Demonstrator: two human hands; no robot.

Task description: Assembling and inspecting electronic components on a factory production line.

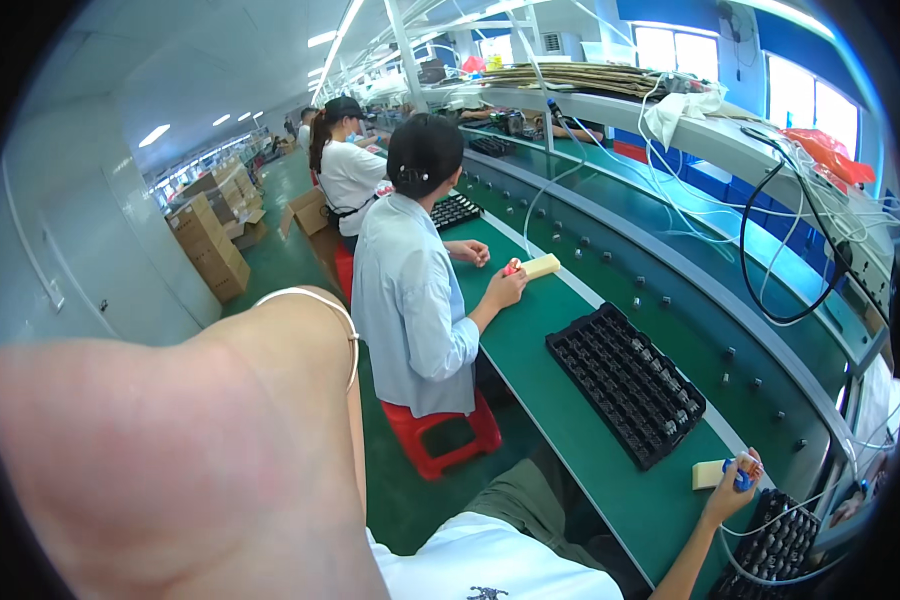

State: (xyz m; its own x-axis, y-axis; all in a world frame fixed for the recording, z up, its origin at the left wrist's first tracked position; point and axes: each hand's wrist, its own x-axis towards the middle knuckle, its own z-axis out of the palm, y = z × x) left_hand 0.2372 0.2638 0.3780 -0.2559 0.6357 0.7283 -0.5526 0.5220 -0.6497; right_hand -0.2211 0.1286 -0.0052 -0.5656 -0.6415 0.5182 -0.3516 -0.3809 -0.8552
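My left arm is raised close to the camera, and the blurred hand (140, 440) fills the left side; its fingers are hidden. A thin white band (353, 345) circles that arm. At the lower right, my right hand (740, 478) is closed around a small blue item (739, 474), too small to name. Beside its fingers is a pale yellow block (708, 474); I cannot tell whether block and blue item are joined. A black tray (778, 540) of small metal parts sits by my right wrist.
A larger black compartment tray (625, 385) lies on the green bench (530, 340). Small metal parts (638, 302) dot the green strip beyond. On my left, a co-worker (410, 270) on a red stool (440, 440) holds another yellow block (540, 266). Cables (770, 270) hang from the shelf.
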